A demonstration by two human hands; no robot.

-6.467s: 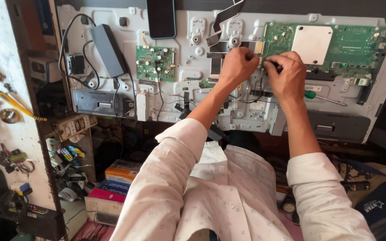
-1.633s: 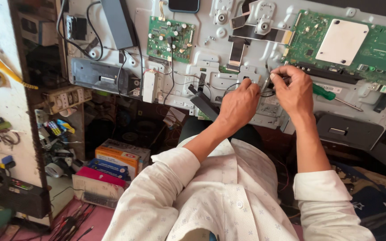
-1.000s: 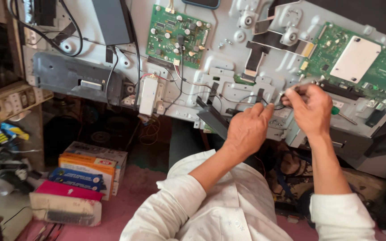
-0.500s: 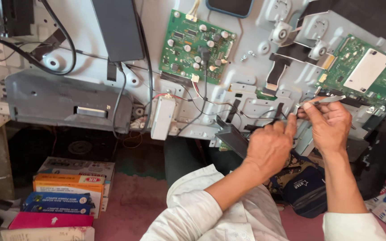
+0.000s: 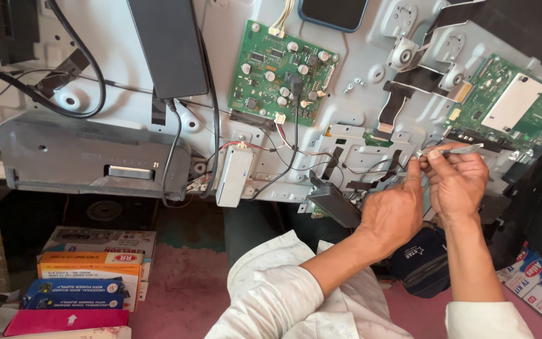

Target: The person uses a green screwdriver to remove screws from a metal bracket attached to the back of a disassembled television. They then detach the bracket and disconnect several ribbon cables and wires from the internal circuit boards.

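Observation:
An opened flat-screen panel (image 5: 359,56) lies with its metal back facing me. My right hand (image 5: 458,183) pinches a thin grey flat strip (image 5: 462,149) near the panel's lower edge, just left of a green main board with a white shield (image 5: 510,103). My left hand (image 5: 396,212) is right beside it, with its fingertips on the strip's left end. Black flat cables (image 5: 391,103) run down the panel just above both hands. A smaller green power board (image 5: 282,72) sits further left.
A black adapter (image 5: 167,47) and dark cables lie on the panel's upper left. A grey speaker box (image 5: 89,160) and a small white module (image 5: 233,176) sit along its lower edge. Coloured cartons (image 5: 89,279) are stacked bottom left. A dark bag (image 5: 425,260) lies under my hands.
The view has swung left and closer over the last seconds, so the hands now sit further right. Both hands stay together at the panel's lower edge, now holding the grey strip.

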